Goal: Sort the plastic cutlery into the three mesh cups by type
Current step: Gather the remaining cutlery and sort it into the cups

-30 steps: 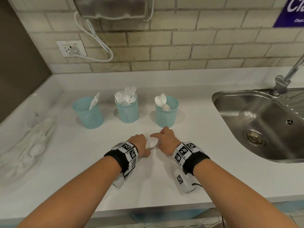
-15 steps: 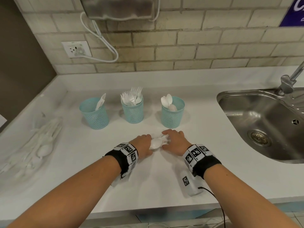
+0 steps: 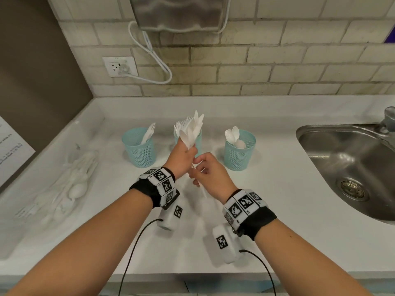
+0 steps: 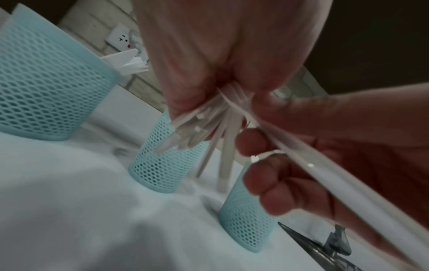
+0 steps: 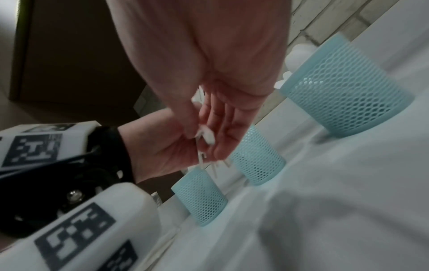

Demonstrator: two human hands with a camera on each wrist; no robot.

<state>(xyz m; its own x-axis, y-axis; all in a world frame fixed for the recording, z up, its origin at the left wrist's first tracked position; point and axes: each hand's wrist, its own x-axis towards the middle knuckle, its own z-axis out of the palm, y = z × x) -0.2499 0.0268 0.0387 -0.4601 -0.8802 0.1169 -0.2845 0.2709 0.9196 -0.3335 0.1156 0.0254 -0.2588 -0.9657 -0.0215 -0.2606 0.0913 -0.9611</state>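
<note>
White plastic cutlery bundle fanned above gripping left hand, right hand pinching one handle below

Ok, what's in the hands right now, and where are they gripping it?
The left hand grips a bunch of white cutlery by the handles, heads up. The right hand pinches one handle below it.

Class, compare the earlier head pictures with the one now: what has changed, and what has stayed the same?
Both hands have risen off the counter. The left hand now grips a bundle of white cutlery, raised upright before the middle cup; earlier it lay low on the counter. The right hand pinches one handle below. The three cups and the pile at left stayed put.
</note>
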